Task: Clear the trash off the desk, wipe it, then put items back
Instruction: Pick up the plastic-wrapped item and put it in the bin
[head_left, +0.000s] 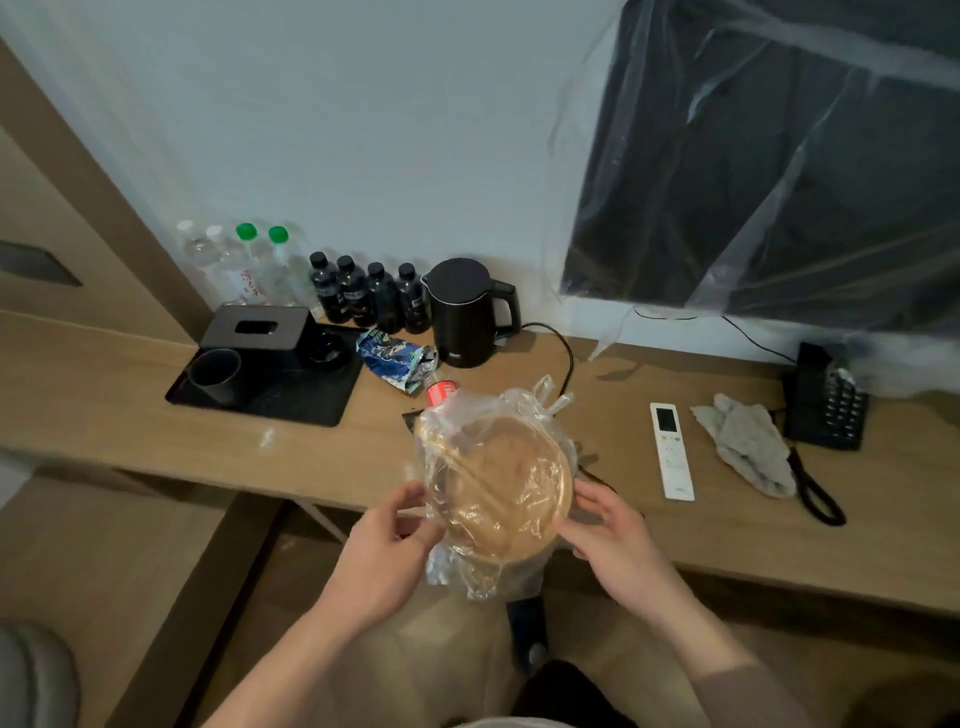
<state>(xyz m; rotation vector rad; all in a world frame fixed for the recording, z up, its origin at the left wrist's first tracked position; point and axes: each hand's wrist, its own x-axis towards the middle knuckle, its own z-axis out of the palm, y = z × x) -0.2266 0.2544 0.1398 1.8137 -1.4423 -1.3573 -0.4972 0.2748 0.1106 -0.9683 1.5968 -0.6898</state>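
1. Head view: both hands hold a round brown bowl (501, 486) wrapped in a clear plastic bag (540, 405), up over the front edge of the desk (727, 525).
2. The left hand (387, 551) pinches the bag at the bowl's left rim, thumb and fingers curled onto the plastic.
3. The right hand (618, 540) cups the bowl's right rim, fingers bent around it and touching the wrap.
4. Two thin sticks, chopsticks perhaps, lie across the bowl under the plastic.
5. Just behind the bowl a red-labelled bottle (441, 391) lies on the desk, and beyond it a crumpled blue wrapper (397, 358).
6. A black kettle (462, 312) stands by the wall, its cord trailing across the desk.
7. To the left sits a black tray (291, 400) carrying a tissue box (257, 330) and a dark cup (215, 374).
8. Behind the tray, clear bottles (244, 265) and four dark ones (369, 296) line the wall.
9. On the right lie a white remote (671, 452), a grey cloth (743, 441) just beside it, and a black phone (826, 405).
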